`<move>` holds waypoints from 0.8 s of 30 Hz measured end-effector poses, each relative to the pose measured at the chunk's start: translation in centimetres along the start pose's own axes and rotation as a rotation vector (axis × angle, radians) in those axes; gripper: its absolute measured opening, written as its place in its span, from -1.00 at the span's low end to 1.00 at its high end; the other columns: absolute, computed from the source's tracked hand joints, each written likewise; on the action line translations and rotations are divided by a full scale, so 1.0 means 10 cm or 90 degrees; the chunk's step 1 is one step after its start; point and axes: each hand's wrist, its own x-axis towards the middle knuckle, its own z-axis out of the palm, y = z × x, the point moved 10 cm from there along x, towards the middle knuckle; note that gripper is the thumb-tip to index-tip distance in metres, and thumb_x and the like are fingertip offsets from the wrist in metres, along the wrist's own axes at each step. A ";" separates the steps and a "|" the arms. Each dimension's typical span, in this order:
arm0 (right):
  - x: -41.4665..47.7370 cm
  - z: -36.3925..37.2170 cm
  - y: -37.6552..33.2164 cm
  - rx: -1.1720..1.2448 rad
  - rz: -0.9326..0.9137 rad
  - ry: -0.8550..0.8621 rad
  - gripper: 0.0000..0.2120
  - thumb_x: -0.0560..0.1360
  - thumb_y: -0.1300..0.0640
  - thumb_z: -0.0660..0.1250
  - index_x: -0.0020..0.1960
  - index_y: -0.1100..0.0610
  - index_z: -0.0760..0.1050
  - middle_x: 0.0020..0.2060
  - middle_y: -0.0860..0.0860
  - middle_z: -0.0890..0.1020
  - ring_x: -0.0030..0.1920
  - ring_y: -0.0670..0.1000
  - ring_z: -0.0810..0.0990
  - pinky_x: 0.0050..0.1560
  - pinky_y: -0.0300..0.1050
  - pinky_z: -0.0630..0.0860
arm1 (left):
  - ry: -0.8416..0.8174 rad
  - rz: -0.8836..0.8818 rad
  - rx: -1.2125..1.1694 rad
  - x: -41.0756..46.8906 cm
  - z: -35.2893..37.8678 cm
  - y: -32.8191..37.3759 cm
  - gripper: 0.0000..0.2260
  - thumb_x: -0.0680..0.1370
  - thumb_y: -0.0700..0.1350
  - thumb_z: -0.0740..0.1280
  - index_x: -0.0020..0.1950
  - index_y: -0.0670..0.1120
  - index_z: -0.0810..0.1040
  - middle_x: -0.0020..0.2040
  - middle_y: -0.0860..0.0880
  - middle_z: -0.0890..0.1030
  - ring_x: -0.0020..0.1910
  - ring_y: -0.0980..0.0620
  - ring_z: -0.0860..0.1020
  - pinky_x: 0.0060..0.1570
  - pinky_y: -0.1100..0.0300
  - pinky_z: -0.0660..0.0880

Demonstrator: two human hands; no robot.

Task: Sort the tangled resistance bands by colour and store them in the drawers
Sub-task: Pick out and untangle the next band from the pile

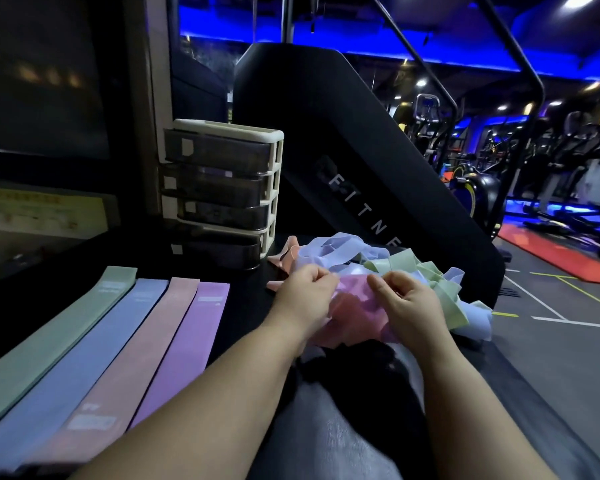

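**A:** Entry one, the grip?
**B:** Left hand [303, 296] and right hand [407, 303], fingers curled. Each pinches the upper edge of a pink band [350, 318], which hangs between them.

**A:** Entry two, the tangle?
**B:** Tangle [347, 249], just beyond both hands, touching the held band. Blue loops [340, 245] lie behind the knuckles. Green loops [444, 292] are beside and beyond the right hand. One peach loop [286, 254] is beyond the left hand.

**A:** Entry three, sorted stock?
**B:** Four flat bands, well left of the left hand, side by side with edges touching. Outward from the grip: purple strip [184, 341], pink strip [136, 351], blue strip [94, 351], green strip [56, 341].

**A:** Entry four, storage?
**B:** Drawers [219, 188], beyond and left of the left hand. Four dark drawers are stacked in a cream frame. I can't tell whether any stands ajar.

**A:** Entry five, support?
**B:** Black bench [246, 306], under the hands, tangle, strips and drawers. A black machine [361, 168] stands behind the tangle.
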 end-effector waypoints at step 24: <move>-0.36 0.34 -0.37 0.279 0.069 -0.220 -0.54 0.47 -0.07 0.33 -0.16 0.39 0.47 -0.50 0.18 0.51 -0.68 -0.06 0.38 -0.65 -0.32 0.28 | -0.096 0.105 0.203 -0.41 -0.11 0.07 -0.46 0.39 0.06 0.53 0.30 0.11 0.40 0.16 0.23 0.47 0.12 0.25 0.44 -0.06 0.48 0.31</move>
